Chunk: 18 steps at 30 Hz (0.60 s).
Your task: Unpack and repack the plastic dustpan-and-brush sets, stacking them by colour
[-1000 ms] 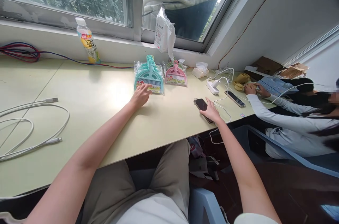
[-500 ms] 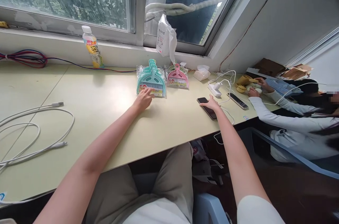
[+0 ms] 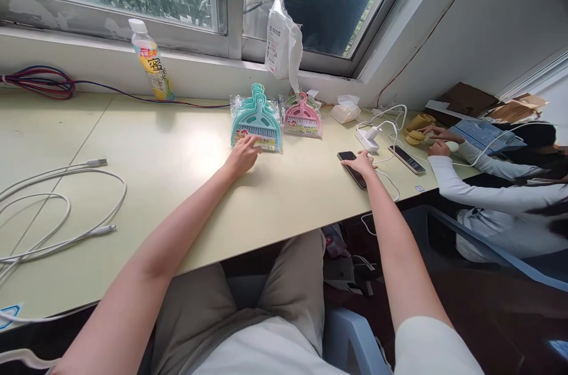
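Teal wrapped dustpans [image 3: 256, 116] lie at eleven o'clock from the view's centre; the left hand [image 3: 245, 154] is at their near edge, fingers loosely bent, though I cannot tell whether it pinches them. At three o'clock a black phone [image 3: 353, 170] lies flat on the table [image 3: 288, 200] under the right hand [image 3: 365, 164], its grip unclear. A pink dustpan [image 3: 303, 113] is at one, a bottle [image 3: 153, 64] at ten.
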Motion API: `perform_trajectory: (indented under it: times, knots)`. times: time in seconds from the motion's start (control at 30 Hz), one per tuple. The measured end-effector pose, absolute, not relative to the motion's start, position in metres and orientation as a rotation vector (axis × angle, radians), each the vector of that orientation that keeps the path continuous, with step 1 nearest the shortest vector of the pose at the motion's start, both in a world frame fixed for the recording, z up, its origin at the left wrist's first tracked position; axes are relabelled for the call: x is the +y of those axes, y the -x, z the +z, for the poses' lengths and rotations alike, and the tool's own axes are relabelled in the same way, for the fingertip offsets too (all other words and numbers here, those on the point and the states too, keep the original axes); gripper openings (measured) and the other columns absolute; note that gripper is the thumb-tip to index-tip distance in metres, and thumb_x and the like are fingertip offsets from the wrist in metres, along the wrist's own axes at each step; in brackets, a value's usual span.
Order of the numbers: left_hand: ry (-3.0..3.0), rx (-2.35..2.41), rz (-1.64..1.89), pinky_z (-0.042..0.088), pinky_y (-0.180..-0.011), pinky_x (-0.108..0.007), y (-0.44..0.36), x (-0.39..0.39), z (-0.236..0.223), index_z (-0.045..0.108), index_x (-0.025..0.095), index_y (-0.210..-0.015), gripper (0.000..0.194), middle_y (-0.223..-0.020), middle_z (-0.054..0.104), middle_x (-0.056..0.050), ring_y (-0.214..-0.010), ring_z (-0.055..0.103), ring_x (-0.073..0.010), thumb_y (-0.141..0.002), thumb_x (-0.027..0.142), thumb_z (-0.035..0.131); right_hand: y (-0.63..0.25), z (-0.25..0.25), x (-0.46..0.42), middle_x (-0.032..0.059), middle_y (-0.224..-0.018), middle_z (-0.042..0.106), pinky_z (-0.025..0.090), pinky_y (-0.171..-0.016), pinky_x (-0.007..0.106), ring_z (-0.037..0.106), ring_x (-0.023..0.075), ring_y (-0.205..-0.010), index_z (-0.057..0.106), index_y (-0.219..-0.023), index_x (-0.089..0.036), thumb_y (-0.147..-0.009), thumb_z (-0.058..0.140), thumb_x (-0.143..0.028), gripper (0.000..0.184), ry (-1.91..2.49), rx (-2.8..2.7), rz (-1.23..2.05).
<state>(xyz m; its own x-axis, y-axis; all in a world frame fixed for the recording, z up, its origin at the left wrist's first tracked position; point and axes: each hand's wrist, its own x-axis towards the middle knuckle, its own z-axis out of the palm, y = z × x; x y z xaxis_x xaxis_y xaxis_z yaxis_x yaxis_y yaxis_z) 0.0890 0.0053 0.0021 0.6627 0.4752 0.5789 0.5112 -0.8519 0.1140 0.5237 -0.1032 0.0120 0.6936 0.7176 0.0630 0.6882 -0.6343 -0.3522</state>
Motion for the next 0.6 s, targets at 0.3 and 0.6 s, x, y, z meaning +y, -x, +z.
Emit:
perform_trajectory:
  times: [0.3,0.6]
  knots:
    - [2.765,-0.812,-0.912,0.050,-0.090,-0.048,-0.089,0.008,0.001,0.072,0.018,-0.091,0.034,-0.127,0.060,-0.016,-0.121,0.053,-0.0321,-0.089,0.008,0.039,-0.535,0.025,-0.096,0.0260,-0.135,0.053,0.013,-0.115,0.067,0.038,0.0409,-0.138,0.046,-0.125,-0.013,-0.065,0.076,-0.056,0.080,2.660,-1.205,0.140]
    - [2.798,-0.831,-0.955,0.051,-0.090,-0.049,-0.089,0.008,0.001,0.072,0.019,-0.089,0.033,-0.128,0.060,-0.015,-0.121,0.054,-0.0321,-0.088,0.007,0.042,-0.515,0.027,-0.046,0.0221,-0.155,0.037,0.022,-0.114,0.065,0.036,0.0382,-0.143,0.034,-0.146,-0.021,-0.079,0.066,-0.052,0.080,2.428,-1.130,0.182]
